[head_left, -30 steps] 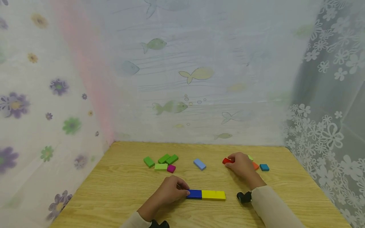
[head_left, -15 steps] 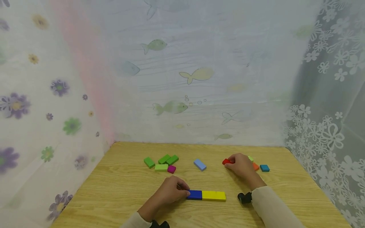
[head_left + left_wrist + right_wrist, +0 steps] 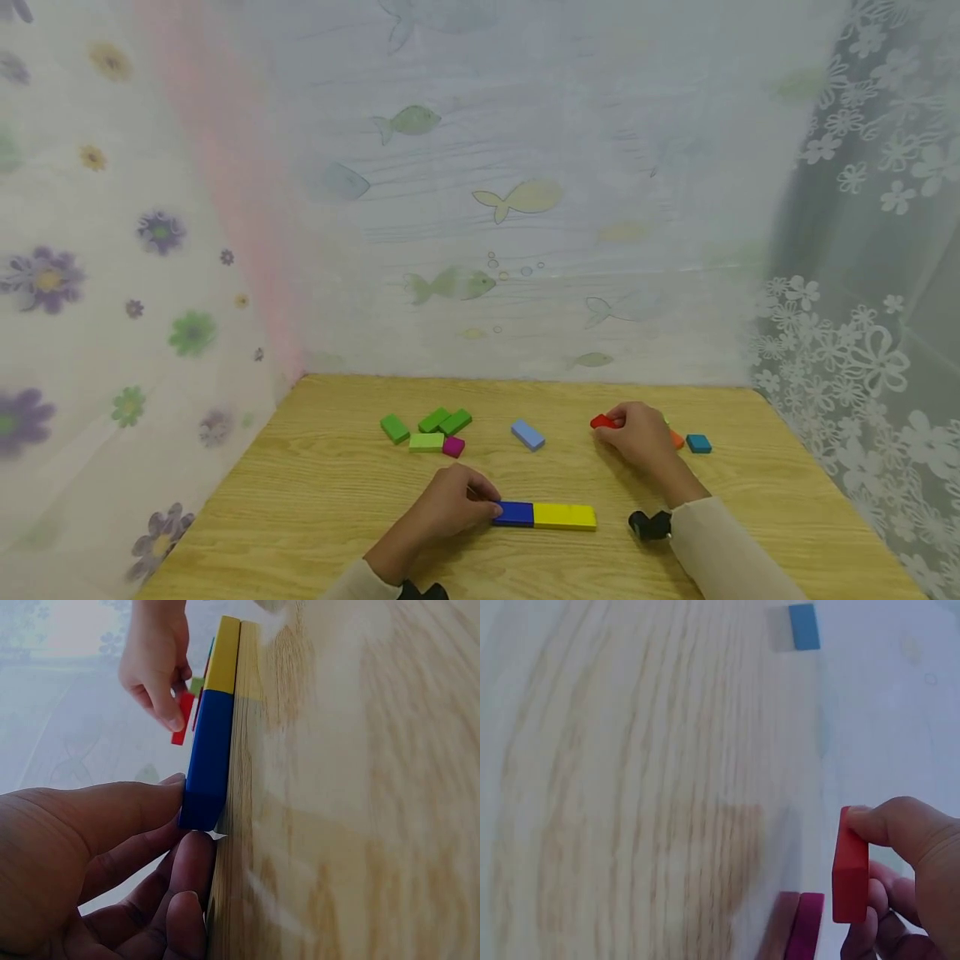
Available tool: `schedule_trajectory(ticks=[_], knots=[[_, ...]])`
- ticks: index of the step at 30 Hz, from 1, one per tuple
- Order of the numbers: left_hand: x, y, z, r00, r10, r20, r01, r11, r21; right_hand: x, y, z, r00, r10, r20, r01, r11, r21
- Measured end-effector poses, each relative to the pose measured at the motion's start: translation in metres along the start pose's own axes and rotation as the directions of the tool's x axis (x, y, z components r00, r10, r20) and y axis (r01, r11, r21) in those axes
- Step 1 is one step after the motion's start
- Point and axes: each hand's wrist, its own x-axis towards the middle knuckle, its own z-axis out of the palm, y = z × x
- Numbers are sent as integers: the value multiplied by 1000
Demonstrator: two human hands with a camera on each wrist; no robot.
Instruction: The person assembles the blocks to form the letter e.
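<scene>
In the head view, a dark blue block and a longer yellow block lie end to end on the table. My left hand holds the blue block's left end, and the left wrist view shows the thumb and a fingertip against that end. Farther back on the right, my right hand pinches a red block between thumb and fingers. The right wrist view has this red block apart from the tabletop, with a magenta block lying below it.
Green blocks, a lime block and a magenta block lie at the back left. A light blue block is in the middle. Beside the right hand are an orange block and a teal block.
My right hand has shifted slightly to the right, and the red block in its fingers has turned and appears a little higher. The left hand stays at the blue block.
</scene>
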Motion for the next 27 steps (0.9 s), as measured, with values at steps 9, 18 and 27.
schedule_trajectory(ticks=[9, 18, 27], knots=[[1, -1, 0, 1000, -25, -3, 25, 1000, 18, -13, -5, -3, 998, 54, -12, -53, 997, 52], [1, -1, 1, 1000, -17, -3, 17, 1000, 11, -27, -9, -2, 993, 118, 5, -118, 986, 118], [0, 1, 2, 1000, -2, -8, 2, 1000, 11, -43, -14, 2, 992, 123, 16, -124, 986, 109]])
